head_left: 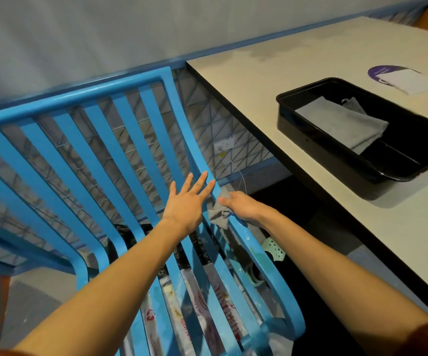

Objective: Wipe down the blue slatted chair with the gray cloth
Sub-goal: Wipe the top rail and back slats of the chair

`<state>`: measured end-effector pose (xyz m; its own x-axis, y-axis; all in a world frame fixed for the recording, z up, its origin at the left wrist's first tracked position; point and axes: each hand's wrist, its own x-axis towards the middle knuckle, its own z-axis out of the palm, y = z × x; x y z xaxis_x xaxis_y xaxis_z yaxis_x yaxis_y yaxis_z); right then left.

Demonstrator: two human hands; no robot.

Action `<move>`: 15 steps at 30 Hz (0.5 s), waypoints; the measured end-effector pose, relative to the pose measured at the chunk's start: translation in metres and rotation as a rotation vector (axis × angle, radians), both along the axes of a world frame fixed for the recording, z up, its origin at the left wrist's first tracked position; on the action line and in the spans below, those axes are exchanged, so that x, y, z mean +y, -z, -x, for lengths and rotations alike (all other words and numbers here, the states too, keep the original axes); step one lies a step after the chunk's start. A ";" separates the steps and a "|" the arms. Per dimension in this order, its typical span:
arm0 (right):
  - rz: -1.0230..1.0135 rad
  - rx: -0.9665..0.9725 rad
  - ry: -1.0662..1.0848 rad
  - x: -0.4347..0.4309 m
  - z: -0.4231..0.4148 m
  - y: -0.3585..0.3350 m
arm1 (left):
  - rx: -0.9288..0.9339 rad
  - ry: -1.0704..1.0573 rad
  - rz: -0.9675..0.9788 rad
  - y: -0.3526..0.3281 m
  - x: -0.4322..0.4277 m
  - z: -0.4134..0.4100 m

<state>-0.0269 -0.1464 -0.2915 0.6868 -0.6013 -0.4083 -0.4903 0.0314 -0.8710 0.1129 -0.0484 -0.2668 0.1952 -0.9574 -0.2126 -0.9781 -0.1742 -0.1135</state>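
The blue slatted chair (120, 140) fills the left and middle of the view, its back toward the wall and its seat running down to the bottom edge. My right hand (241, 205) grips a crumpled gray cloth (219, 211) against the chair's right side rail, where the back meets the seat. My left hand (188, 201) lies flat with its fingers spread straight, its fingertips on the slats just left of the cloth.
A white table (310, 60) stands right of the chair, holding a black tray (377, 168) with a second gray cloth (344, 122) inside. A purple sticker and paper (411, 80) lie behind it. Printed plastic bags (200, 304) show under the seat slats.
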 end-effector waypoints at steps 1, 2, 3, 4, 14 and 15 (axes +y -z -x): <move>0.017 -0.001 -0.001 -0.002 -0.004 -0.003 | 0.002 0.002 -0.003 -0.001 -0.001 0.000; 0.025 -0.004 -0.004 -0.003 -0.007 -0.007 | 0.008 0.001 -0.008 -0.002 -0.002 0.000; 0.034 -0.007 -0.004 -0.004 -0.011 -0.008 | 0.017 -0.004 -0.012 -0.003 -0.002 0.000; 0.029 -0.007 -0.001 -0.004 -0.014 -0.009 | 0.025 -0.010 -0.012 -0.002 -0.002 0.001; -0.245 -0.073 0.095 0.008 0.006 -0.007 | 0.066 -0.066 -0.081 -0.013 -0.008 0.008; -0.264 -0.073 0.086 0.011 0.011 -0.008 | 0.069 -0.074 -0.081 -0.013 -0.008 0.008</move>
<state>-0.0382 -0.1354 -0.2839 0.6717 -0.5376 -0.5098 -0.4121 0.3008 -0.8601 0.1052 -0.0563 -0.2539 0.2471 -0.9201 -0.3039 -0.9689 -0.2394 -0.0629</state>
